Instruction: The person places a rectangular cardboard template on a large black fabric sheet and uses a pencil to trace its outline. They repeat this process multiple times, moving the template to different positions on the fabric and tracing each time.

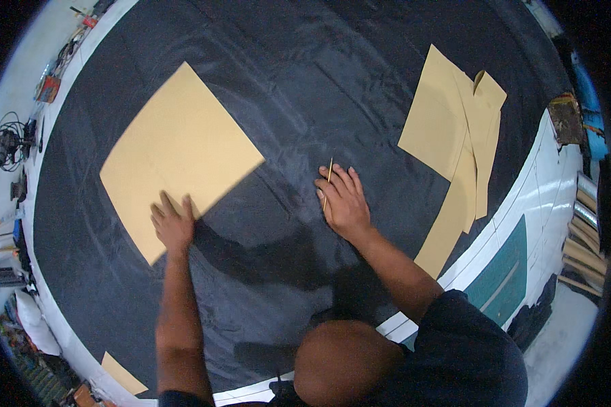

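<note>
Left hand (174, 225), fingers spread open over the lower edge of a tan, four-sided paper sheet (180, 142) on smooth black fabric (271, 61): positioning, seemingly, calling for steady flattening. Right hand (346, 207) grips a slim, yellowish, pencil-like stick (330, 167).

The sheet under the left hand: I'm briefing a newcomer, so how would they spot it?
Find the black cloth. Left of its middle, the left hand is over a broad tan sheet. It lies alone, unlike the overlapping tan pieces at right.
</note>
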